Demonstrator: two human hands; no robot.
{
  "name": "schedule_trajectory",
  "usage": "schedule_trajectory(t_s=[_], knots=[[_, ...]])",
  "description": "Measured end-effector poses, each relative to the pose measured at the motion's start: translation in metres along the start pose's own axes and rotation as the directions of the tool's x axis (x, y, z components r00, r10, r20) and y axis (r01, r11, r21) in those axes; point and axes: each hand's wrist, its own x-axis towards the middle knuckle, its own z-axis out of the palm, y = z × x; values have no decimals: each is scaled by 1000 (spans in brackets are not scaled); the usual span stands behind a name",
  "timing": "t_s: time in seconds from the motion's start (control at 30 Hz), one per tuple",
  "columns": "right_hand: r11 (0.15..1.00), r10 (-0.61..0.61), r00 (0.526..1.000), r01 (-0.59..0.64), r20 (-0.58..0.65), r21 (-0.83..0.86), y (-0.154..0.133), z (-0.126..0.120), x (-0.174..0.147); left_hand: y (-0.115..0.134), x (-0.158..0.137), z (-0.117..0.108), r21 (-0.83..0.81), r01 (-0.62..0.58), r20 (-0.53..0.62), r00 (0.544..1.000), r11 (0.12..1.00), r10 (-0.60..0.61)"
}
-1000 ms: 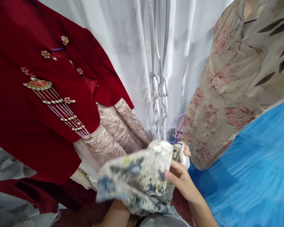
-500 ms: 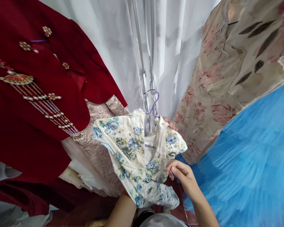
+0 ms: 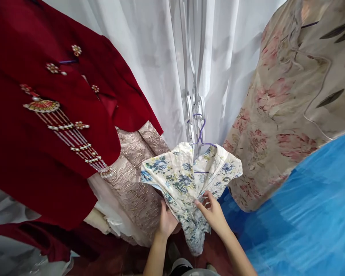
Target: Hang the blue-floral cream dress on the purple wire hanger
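A short-sleeved garment (image 3: 181,178) printed with blue flowers and yellow-green touches on a white ground is at the near middle of the scene, spread on a purple hanger (image 3: 201,132). The hanger's hook rises from the neckline in front of a white metal stand (image 3: 194,103) with scrolled parts; whether it is hooked on there, I cannot tell. A purple bar of the hanger crosses the open V of the neck, and the lower part of the garment narrows and hangs down between the forearms. The two hands are apart from each other. The left hand (image 3: 168,221) is at the garment's left edge, palm partly showing and fingers running behind the cloth, so its grip cannot be told. The right hand (image 3: 212,212) is at the front, just below the V, thumb and bent fingers at the fabric; I cannot tell whether they pinch it. To the left hangs a dark red jacket (image 3: 83,88) with pearl-beaded flowers and a fan-shaped tassel (image 3: 74,132), over a pinkish brocade skirt (image 3: 132,172). To the right is a beige dress (image 3: 293,99) with pink blooms and dark leaves, beside bright blue gauzy fabric (image 3: 310,214). White curtains (image 3: 143,50) fill the far side, and a reddish floor (image 3: 218,257) shows below.
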Motion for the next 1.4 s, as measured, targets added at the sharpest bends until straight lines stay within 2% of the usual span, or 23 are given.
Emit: schedule_trajectory(t_s=[0.07, 0.13, 0.2, 0.27, 0.33, 0.37, 0.4, 0.43, 0.47, 0.5, 0.53, 0.57, 0.6, 0.63, 0.7, 0.73, 0.77, 0.87, 0.97, 1.1, 1.17, 1.27, 1.4], knots=[[995, -2, 996, 11, 87, -99, -5, 6, 6, -2, -10, -10, 100, 0, -66, 998, 995, 6], [985, -7, 987, 35, 162, -169, -10, 9, 10, -4, -14, -13, 282, -20, -168, 983, 959, 70], [976, -25, 982, 65, 188, -206, -14, 9, 13, -8, -10, -8, 433, -38, -244, 957, 901, 158], [974, -42, 980, 84, 194, -211, -14, 6, 12, -11, -1, 1, 508, -70, -283, 928, 859, 242], [979, -48, 980, 84, 194, -184, -9, 2, 8, -16, 7, 11, 576, -111, -329, 875, 810, 355], [983, -52, 980, 83, 190, -161, -6, -1, 4, -19, 9, 16, 632, -138, -367, 813, 763, 452], [988, -56, 982, 82, 182, -134, -4, -3, 0, -23, 10, 21, 703, -162, -394, 721, 692, 569], [991, -60, 983, 79, 174, -106, -2, -6, -4, -28, 9, 27, 784, -178, -388, 606, 594, 694], [994, -60, 984, 74, 167, -80, -1, -9, -7, -34, 6, 33, 860, -187, -339, 485, 474, 806], [996, -58, 985, 68, 165, -55, -1, -12, -11, -42, 3, 39, 918, -189, -257, 387, 349, 885], [998, -56, 984, 62, 171, -32, -2, -15, -14, -50, -1, 45, 952, -193, -165, 335, 239, 928], [998, -52, 982, 55, 183, -11, -4, -18, -17, -59, -4, 52, 966, -204, -82, 337, 158, 938], [999, -50, 980, 50, 195, 7, -7, -21, -19, -67, -6, 58, 967, -229, -19, 384, 115, 923], [999, -50, 978, 46, 203, 28, -10, -24, -21, -75, -8, 64, 959, -261, 20, 458, 113, 889], [997, -54, 978, 40, 201, 73, -15, -30, -25, -85, -6, 73, 932, -299, 28, 619, 203, 785], [995, -56, 979, 39, 195, 94, -17, -32, -27, -88, -4, 77, 919, -299, 16, 678, 256, 735], [993, -59, 979, 37, 193, 116, -18, -34, -29, -89, -1, 80, 910, -291, 0, 713, 296, 702], [982, -54, 977, 14, 208, 187, -18, -36, -33, -85, 7, 87, 905, -277, -24, 724, 323, 689], [954, 22, 985, -72, 173, 290, -21, -35, -33, -82, 10, 95, 905, -288, -9, 723, 312, 691], [906, 137, 983, -173, 120, 385, -44, -40, -18, -88, 3, 105, 898, -304, 41, 777, 317, 628], [912, 108, 992, -126, 68, 389, -65, -46, -2, -93, -1, 109, 901, -310, 78, 804, 302, 590], [919, -6, 1000, 10, -12, 393, -107, -51, 29, -97, -3, 113, 903, -321, 117, 824, 286, 554], [889, -140, 988, 157, -71, 429, -155, -48, 67, -99, 1, 112, 903, -306, 119, 853, 301, 508]])
